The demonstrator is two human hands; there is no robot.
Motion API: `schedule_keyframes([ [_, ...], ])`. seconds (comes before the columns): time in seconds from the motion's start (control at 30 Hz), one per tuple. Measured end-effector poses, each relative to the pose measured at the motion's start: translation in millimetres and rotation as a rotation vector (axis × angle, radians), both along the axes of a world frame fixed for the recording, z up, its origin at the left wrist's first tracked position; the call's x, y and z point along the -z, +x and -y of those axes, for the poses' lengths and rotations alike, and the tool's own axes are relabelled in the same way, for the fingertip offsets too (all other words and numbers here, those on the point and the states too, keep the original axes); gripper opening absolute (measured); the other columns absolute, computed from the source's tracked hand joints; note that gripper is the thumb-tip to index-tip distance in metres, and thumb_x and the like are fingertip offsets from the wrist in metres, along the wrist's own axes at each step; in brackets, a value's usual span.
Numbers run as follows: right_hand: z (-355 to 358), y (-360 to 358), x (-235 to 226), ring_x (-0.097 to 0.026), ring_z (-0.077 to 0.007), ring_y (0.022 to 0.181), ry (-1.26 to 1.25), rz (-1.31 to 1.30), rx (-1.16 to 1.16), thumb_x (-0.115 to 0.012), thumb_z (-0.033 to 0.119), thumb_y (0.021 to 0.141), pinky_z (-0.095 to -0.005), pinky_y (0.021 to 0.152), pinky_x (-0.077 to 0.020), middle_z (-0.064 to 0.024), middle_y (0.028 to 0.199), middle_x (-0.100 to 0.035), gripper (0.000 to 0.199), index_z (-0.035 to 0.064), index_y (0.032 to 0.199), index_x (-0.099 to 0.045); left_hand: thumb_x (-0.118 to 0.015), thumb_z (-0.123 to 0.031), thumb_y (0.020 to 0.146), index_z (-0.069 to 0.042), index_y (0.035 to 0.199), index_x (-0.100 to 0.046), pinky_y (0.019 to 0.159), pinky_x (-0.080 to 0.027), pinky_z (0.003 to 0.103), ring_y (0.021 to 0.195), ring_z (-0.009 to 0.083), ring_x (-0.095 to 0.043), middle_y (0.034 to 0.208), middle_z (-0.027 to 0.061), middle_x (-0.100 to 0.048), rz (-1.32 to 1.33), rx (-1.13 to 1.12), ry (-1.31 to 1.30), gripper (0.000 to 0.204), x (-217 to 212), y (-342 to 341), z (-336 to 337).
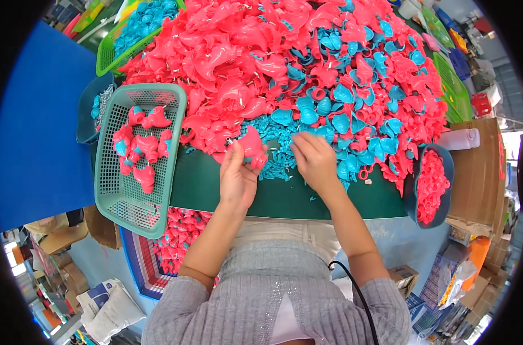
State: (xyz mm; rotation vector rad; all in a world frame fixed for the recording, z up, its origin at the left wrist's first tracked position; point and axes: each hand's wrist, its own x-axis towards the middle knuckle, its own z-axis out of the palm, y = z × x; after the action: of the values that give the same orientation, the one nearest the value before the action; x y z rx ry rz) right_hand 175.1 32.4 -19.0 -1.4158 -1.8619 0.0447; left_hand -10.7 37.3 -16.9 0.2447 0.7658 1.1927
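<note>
Where the green table (pixel 284 201) meets its heap of plastic parts, the left hand (pixel 236 175) pinches a pink moulded piece (pixel 252 146) between raised fingers, at the heap's near edge. The right hand (pixel 314 158) lies palm down, fingers curled narrow among small blue parts (pixel 278 155). Left: a green mesh basket (pixel 123 210) with assembled pink pieces. Right: a dark bowl (pixel 414 195) of pink rings (pixel 432 187), a white cylindrical bottle (pixel 460 138), a brown carton (pixel 474 178).
</note>
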Motion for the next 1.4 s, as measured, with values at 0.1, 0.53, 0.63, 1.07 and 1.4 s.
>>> schedule_keyframes([
  [0.1,-22,-2,-4,-0.061,-0.0289,0.080,-0.037,0.103,0.059,-0.069,0.005,0.075,-0.0359,0.067,-0.0498,-0.0110,0.094,-0.065,0.015,0.0023,0.089,-0.065,-0.051,-0.037,0.095,-0.002,0.125,-0.046,0.086,-0.052,0.037,0.105,0.0263,-0.059,0.113,0.0107,-0.059,-0.013,-0.020,0.010,0.046,-2,4,-2],
  [0.53,16,-53,-43,-0.063,-0.0141,0.075,-0.338,-0.490,-0.177,-0.074,0.013,0.076,-0.0274,0.064,-0.0490,-0.0085,0.090,-0.067,0.039,0.0022,0.111,-0.062,-0.053,-0.032,0.095,-0.005,0.121,-0.050,0.086,-0.049,0.035,0.101,0.0221,-0.059,0.110,0.0091,-0.060,0.015,-0.077,0.020,0.038,-2,3,0],
  [0.63,24,-69,-10,-0.062,-0.0121,0.077,-0.323,-0.576,-0.052,-0.072,0.005,0.077,-0.0247,0.065,-0.0487,-0.0089,0.091,-0.065,0.038,-0.0011,0.111,-0.058,-0.052,-0.030,0.096,-0.004,0.118,-0.050,0.085,-0.048,0.035,0.097,0.0206,-0.059,0.108,0.0092,-0.060,-0.032,-0.108,0.054,0.035,1,13,10],
  [1.07,-41,-27,-9,-0.057,-0.0287,0.082,0.056,-0.129,0.134,-0.075,0.015,0.072,-0.0382,0.071,-0.0462,-0.0117,0.087,-0.060,0.022,0.0026,0.088,-0.066,-0.059,-0.023,0.093,-0.004,0.104,-0.047,0.078,-0.049,0.032,0.087,0.0197,-0.061,0.098,0.0101,-0.062,-0.212,-0.277,0.124,0.025,-11,-16,7],
  [1.4,-44,-31,-12,-0.059,-0.0322,0.087,-0.027,-0.043,-0.194,-0.071,0.003,0.071,-0.0402,0.074,-0.0483,-0.0143,0.093,-0.061,0.020,0.0009,0.088,-0.062,-0.049,-0.031,0.097,-0.007,0.124,-0.047,0.086,-0.044,0.034,0.108,0.0227,-0.055,0.116,0.0069,-0.056,-0.074,-0.237,0.245,0.037,-25,-3,-13],
])
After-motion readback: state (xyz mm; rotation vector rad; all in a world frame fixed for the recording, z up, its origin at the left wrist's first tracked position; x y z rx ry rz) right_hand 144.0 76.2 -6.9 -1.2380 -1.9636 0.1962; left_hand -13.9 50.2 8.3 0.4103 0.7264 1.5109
